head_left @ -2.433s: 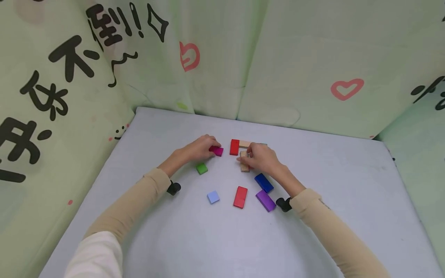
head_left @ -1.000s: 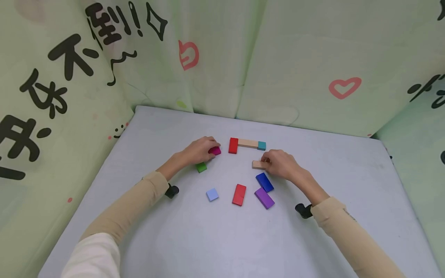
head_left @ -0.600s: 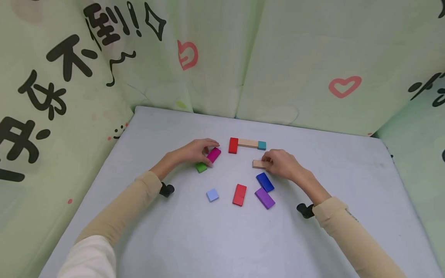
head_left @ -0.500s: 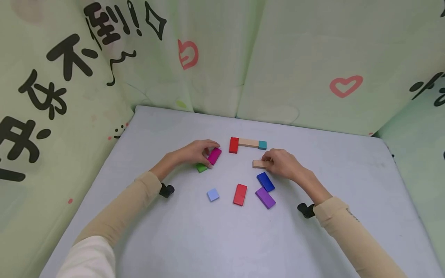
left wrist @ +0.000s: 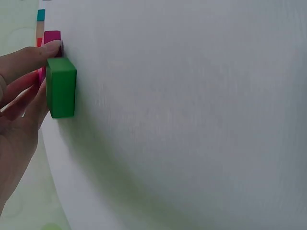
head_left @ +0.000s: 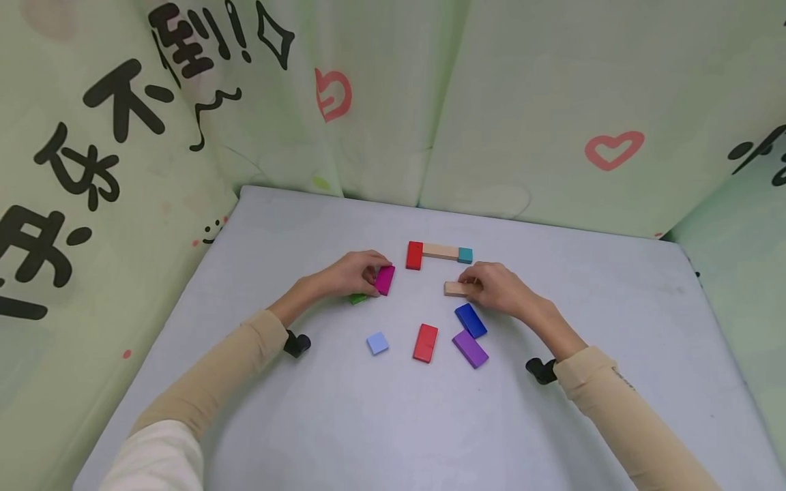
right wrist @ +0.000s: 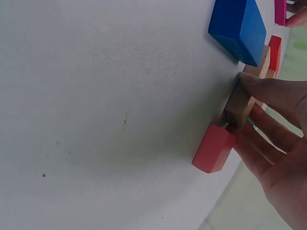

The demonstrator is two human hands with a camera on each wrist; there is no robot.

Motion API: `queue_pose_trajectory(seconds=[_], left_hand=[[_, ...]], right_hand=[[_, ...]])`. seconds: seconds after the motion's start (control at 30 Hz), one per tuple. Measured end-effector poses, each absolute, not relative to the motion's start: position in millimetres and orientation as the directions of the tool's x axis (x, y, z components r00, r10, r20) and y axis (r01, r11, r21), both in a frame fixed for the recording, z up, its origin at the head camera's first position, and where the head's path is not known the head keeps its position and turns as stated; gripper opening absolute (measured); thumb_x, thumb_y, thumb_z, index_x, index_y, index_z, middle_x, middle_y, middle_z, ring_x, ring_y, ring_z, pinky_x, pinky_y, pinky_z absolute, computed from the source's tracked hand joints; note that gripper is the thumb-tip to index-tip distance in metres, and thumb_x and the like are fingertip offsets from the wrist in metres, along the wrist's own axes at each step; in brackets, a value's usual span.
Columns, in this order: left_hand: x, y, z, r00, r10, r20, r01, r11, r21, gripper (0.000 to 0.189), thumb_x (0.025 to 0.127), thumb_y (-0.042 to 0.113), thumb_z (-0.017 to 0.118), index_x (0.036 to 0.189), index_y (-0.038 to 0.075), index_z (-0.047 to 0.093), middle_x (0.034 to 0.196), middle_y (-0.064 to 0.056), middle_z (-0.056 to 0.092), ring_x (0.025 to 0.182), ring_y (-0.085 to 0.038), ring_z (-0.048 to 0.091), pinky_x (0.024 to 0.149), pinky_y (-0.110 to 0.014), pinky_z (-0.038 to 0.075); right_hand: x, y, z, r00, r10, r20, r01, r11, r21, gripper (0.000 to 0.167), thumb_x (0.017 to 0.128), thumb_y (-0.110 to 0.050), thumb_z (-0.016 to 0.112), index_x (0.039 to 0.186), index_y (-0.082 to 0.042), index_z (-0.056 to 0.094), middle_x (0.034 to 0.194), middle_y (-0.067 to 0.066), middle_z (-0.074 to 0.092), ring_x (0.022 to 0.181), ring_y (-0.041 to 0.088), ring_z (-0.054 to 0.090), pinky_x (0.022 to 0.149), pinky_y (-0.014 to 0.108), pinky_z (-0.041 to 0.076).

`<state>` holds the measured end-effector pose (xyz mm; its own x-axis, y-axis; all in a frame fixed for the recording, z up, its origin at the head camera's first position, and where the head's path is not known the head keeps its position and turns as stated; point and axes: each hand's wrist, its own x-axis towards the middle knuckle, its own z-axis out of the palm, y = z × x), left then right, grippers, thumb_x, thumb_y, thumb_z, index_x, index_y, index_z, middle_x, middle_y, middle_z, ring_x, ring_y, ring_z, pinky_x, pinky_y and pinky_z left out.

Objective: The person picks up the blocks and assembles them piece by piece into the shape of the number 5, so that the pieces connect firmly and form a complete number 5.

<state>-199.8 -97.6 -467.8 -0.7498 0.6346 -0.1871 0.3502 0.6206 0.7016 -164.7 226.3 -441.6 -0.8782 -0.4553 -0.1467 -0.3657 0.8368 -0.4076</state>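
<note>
In the head view my left hand [head_left: 353, 274] pinches a magenta block [head_left: 385, 280] between thumb and fingers. A green block [head_left: 359, 299] lies partly hidden under that hand; the left wrist view shows the green block [left wrist: 62, 88] close in front. My right hand [head_left: 497, 288] pinches one end of a plain wooden block [head_left: 454, 289], which lies sideways on the table. In the right wrist view the thumb is on the near side of this wooden block [right wrist: 238, 106], and a red block [right wrist: 211, 149] sits just past its end, hidden by the hand in the head view.
Behind the hands, a red block [head_left: 414, 256], a wooden block [head_left: 440, 251] and a teal block [head_left: 465, 256] form a row. Nearer lie a blue block [head_left: 471, 320], a purple block [head_left: 470, 349], another red block [head_left: 425, 343] and a light blue block [head_left: 377, 344].
My right hand turned the wooden block sideways and shifted it right, then stayed nearly still. My left hand turned the magenta block to a steeper angle and moved it slightly right and nearer.
</note>
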Motion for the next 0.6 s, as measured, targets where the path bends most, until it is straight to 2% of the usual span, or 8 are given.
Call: queue_pose_trajectory(seconds=[0.6], left_hand=[[-179.4,-58.9,-471.1,-0.709,0.697,-0.108,0.469,0.58,0.665,0.06,0.09,0.006,0.078,0.145,-0.004,0.055,0.144,-0.017,0.053,0.107,-0.021,0.061,0.089,-0.022,0.055]], right_hand=[[-164.9,229.5,-444.8,-0.877,-0.462,-0.133,-0.376,0.832,-0.408,0.021,0.094,-0.005,0.072,0.114,0.0,0.075,0.103,0.014,0.073,0.091,0.025,0.065,0.089,0.044,0.059]])
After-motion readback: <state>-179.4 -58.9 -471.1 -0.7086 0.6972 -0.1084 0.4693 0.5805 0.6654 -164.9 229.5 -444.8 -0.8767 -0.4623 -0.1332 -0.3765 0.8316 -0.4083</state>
